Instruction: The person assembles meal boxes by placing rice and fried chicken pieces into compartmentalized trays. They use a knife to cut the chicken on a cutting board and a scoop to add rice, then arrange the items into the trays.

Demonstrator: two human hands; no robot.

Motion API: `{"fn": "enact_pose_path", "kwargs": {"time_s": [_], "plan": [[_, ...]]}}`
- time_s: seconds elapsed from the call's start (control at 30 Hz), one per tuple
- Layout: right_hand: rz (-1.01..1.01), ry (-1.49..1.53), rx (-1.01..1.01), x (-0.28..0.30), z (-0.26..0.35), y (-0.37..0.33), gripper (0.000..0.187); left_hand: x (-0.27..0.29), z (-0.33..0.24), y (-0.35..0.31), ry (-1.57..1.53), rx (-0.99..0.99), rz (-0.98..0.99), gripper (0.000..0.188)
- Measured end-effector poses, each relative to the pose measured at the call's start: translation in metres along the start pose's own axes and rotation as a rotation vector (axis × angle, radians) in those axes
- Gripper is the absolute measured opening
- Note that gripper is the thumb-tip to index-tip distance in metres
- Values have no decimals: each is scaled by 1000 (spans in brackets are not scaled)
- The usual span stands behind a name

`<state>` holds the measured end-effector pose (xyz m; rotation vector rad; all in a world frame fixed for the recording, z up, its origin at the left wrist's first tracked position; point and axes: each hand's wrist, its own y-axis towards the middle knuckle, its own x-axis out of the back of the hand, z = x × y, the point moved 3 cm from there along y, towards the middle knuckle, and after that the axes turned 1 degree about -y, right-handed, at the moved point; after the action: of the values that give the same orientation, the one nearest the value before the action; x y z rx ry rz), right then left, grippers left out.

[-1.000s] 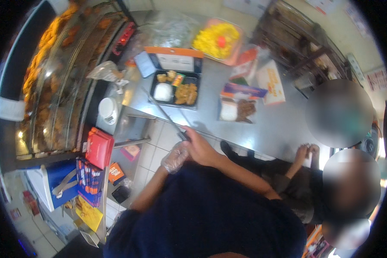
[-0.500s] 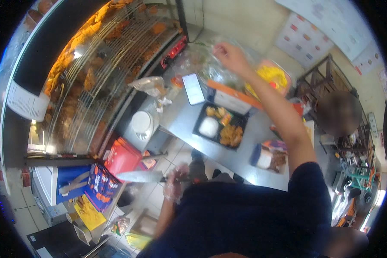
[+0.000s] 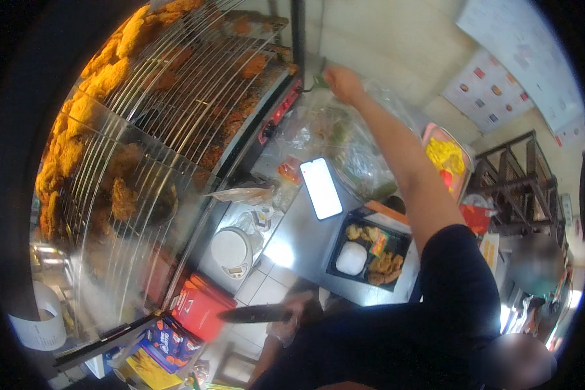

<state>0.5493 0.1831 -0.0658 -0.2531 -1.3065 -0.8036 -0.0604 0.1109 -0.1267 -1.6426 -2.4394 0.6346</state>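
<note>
My right arm stretches across the metal counter, and my right hand (image 3: 344, 84) is closed at the far wall, with a green leaf (image 3: 321, 80) at its fingertips. Under that forearm lie clear plastic bags (image 3: 364, 159) with greens inside. My left hand (image 3: 295, 320), in a clear plastic glove, grips a large knife (image 3: 253, 314) low in front of me, its blade pointing left. A black meal tray (image 3: 403, 245) on the counter's near edge holds white rice (image 3: 351, 259) and fried chicken pieces (image 3: 387, 268). My upper arm hides part of the counter to its right.
A glass food warmer (image 3: 175, 110) with wire racks of fried food fills the left. Beside it are a white kitchen scale (image 3: 231, 249) and a red box (image 3: 203, 309). A lit phone (image 3: 321, 188) lies on the counter. A pink tub (image 3: 464, 181) with yellow contents stands far right.
My view has shifted left, so counter things appear farther right. My right hand has reached toward the wall, and a green leaf now shows at its fingertips. The knife stays in my left hand.
</note>
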Motion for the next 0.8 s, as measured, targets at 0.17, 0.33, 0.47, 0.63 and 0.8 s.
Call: {"fn": "enact_pose_path", "kwargs": {"time_s": [0.17,0.33,0.47,0.63,0.8], "plan": [[-318,484,64,153,38,-85,22,1,-24,-10,440,-145,114,46],[-370,785,-218,318,79,-312,18,20,28,-20,803,-143,112,52],[-889,923,-360,346,77,-482,20,15,26,-47,614,-189,68,50],[-943,721,-791,248,10,-656,25,12,29,-81,540,-196,49,49],[-443,-500,-945,194,39,-668,45,13,36,-113,575,-122,40,46]]}}
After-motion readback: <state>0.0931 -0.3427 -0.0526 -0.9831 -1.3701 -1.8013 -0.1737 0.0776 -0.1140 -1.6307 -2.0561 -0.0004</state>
